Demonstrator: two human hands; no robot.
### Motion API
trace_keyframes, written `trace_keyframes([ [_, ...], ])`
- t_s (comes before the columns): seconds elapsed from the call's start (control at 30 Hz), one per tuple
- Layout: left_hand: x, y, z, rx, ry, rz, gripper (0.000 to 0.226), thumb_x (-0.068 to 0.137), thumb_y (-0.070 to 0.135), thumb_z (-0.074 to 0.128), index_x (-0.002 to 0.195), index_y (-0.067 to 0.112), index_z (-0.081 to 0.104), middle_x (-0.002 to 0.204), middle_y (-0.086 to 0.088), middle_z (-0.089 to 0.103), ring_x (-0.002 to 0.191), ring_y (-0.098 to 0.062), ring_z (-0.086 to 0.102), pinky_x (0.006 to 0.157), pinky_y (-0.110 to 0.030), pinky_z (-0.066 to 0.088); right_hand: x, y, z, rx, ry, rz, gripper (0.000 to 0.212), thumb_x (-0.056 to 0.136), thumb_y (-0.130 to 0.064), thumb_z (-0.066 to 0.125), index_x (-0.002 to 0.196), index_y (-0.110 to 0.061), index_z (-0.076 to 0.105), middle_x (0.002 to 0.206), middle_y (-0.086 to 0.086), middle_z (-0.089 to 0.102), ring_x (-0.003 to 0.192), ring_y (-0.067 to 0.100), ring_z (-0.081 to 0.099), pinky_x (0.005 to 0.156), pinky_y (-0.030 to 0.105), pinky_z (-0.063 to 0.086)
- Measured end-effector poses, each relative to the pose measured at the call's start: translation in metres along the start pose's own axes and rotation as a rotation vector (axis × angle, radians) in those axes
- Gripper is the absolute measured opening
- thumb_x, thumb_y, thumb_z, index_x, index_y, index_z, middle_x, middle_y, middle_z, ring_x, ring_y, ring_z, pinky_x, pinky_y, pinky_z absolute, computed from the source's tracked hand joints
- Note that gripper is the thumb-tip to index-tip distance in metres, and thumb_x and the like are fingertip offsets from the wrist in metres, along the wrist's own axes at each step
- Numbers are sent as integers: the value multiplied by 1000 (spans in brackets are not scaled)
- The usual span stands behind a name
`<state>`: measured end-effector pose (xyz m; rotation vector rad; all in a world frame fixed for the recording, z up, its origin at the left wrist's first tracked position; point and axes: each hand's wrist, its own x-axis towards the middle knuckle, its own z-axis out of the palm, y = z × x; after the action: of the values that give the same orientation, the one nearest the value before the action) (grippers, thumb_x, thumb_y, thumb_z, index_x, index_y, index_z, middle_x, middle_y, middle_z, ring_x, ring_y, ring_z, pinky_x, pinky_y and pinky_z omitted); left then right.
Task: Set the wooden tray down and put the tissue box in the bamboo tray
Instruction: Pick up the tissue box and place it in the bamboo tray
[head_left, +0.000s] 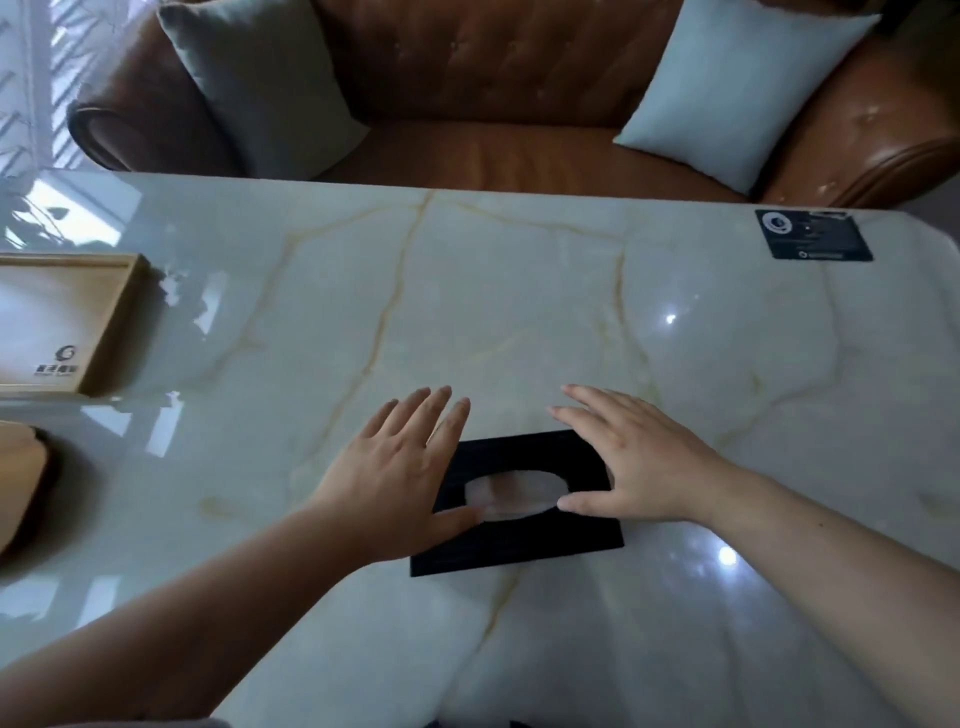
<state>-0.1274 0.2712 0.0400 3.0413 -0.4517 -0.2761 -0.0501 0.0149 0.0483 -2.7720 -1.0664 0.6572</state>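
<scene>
A black tissue box (524, 540) with an oval opening showing white tissue lies flat on the marble table, near the front middle. My left hand (395, 478) hovers flat over its left side, fingers spread, thumb by the opening. Over the box's right side my right hand (634, 462) is likewise flat and spread, thumb near the opening. Neither hand grips the box. A light bamboo tray (111, 322) with a printed logo rests at the table's left edge, partly cut off. A second wooden piece (23, 478) with a dark base shows at the lower left edge.
The glossy marble table (519, 312) stretches ahead. A black card (813, 234) lies at its far right corner. Behind the table stands a brown leather sofa (493, 78) with two pale cushions (260, 78).
</scene>
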Motion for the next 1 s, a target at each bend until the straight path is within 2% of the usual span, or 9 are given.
trace_keyframes([
  [0.1,-2,7,10,14,-76,-4,111,69,86,33,147,7,24,151,-19,36,141,-35,31,113,-51,31,-6,1,13,-21,-24,-33,103,71,-76,56,152,-23,20,162,7,14,148,22,13,117,32,11],
  [0.27,-9,17,25,83,-113,-3,126,56,93,35,140,-1,38,142,-27,46,132,-41,43,103,-55,43,-6,0,35,-104,-94,-83,120,65,-84,52,154,-20,5,164,14,1,150,27,-2,119,42,-4],
  [0.4,-15,22,31,104,-244,-7,133,56,91,38,149,2,2,157,-28,6,146,-42,6,118,-53,14,-2,-2,45,-205,-104,-115,125,63,-84,51,153,-17,-4,162,23,-6,149,33,-10,117,46,-9],
  [0.5,-17,22,36,167,-276,-4,131,62,85,47,148,3,-9,156,-31,-7,145,-43,-4,119,-54,6,1,-4,46,-254,-110,-118,123,67,-75,58,153,-15,-7,160,27,-9,148,36,-12,118,48,-7],
  [0.53,-17,21,39,175,-277,-3,129,63,82,50,148,2,-7,156,-32,-5,145,-45,-2,118,-55,9,2,-6,46,-261,-116,-111,122,67,-73,59,153,-14,-5,160,29,-6,149,38,-8,119,49,-4],
  [0.6,-14,20,38,195,-267,-9,126,59,76,57,147,-1,12,152,-37,16,141,-49,18,114,-57,23,3,-8,44,-282,-111,-103,122,62,-73,61,153,-10,11,156,34,15,146,43,13,119,52,11],
  [0.7,-9,18,35,155,-257,-12,115,50,66,60,138,-4,36,132,-35,47,122,-48,46,104,-53,42,6,-7,44,-262,-80,-88,117,50,-74,61,143,-6,39,136,33,48,127,46,47,109,53,35],
  [0.8,-6,12,27,144,-197,12,111,50,62,57,137,-4,38,126,-31,49,114,-45,48,101,-50,43,9,-11,38,-274,-30,-91,115,48,-74,60,140,-7,44,130,30,54,120,44,53,105,50,40],
  [1.0,-9,-26,7,185,-98,24,111,50,63,59,137,-3,39,127,-31,49,117,-45,47,103,-50,42,31,-32,17,-302,76,-91,115,48,-74,59,141,-8,44,132,29,53,121,43,52,106,49,39],
])
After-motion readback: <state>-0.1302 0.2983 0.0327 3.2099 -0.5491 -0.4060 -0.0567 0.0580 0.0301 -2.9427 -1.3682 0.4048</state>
